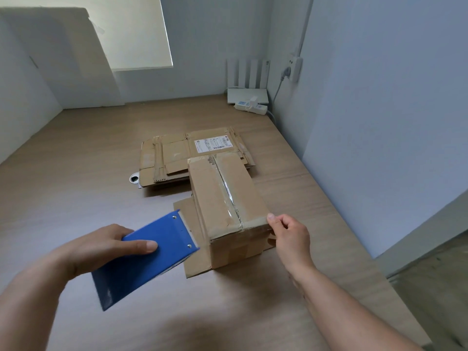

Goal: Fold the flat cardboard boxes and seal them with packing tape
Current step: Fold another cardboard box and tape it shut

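Sealing the folded box (222, 196), standing on a loose cardboard sheet (188, 216) toward the near right of the worktop (76, 160), just in front of the stack of flat boxes (177, 153) waiting mid-worktop. Clasping the blue tape dispenser (147, 257) in the left grip (106, 247), thumb lying across its top plate, its front edge just beside the box's near left corner. Pinching the box's near top edge with the right grip (291, 236), thumb tip on the end of the clear tape (229, 193) running along the centre seam. Probably finishing this strip, so: pressing the tape end down over the edge and onto the near face while steadying the box, rubbing outward from the seam to chase out wrinkles, checking both flaps meeting flush underneath. Hard to tell whether film is bridging dispenser and box; if so, drawing the dispenser away low for a clean tear. Minding the sheet below sliding or catching stray tape.
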`<state>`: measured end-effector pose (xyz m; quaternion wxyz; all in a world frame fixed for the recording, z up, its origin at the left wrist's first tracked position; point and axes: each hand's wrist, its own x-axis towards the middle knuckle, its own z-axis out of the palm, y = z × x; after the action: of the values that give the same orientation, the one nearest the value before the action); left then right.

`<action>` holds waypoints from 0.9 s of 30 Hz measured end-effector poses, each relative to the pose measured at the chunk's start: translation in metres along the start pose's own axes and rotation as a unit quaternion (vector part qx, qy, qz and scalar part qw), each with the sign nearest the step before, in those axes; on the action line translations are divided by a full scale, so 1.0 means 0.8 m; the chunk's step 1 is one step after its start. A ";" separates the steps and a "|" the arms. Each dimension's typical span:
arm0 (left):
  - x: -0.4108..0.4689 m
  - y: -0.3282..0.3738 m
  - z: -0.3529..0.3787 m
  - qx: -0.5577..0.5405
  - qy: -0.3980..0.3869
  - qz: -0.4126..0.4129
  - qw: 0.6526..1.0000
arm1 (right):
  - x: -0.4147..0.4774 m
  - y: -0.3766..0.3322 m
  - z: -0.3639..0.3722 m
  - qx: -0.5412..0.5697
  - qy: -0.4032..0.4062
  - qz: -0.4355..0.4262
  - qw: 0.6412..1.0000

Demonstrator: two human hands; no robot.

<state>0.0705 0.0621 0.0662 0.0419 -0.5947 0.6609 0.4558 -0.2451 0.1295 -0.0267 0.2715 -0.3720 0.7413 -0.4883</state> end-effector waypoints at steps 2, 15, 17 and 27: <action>-0.009 0.003 -0.007 0.009 0.007 -0.011 1.000 | 0.003 0.004 0.002 0.003 -0.003 -0.001 1.000; 0.028 0.038 0.017 0.086 0.021 -0.133 0.987 | 0.003 -0.006 0.010 0.005 -0.007 0.014 1.000; 0.031 0.031 0.022 0.230 0.065 -0.141 0.961 | 0.006 -0.010 0.007 0.004 -0.003 0.021 1.000; 0.038 -0.046 0.110 0.316 0.167 -0.130 0.925 | 0.014 -0.026 0.010 -0.062 -0.040 0.016 0.997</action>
<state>0.0493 0.1013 -0.0232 0.1754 -0.6987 0.6852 0.1075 -0.2398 0.1108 -0.0112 0.2851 -0.3952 0.7645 -0.4220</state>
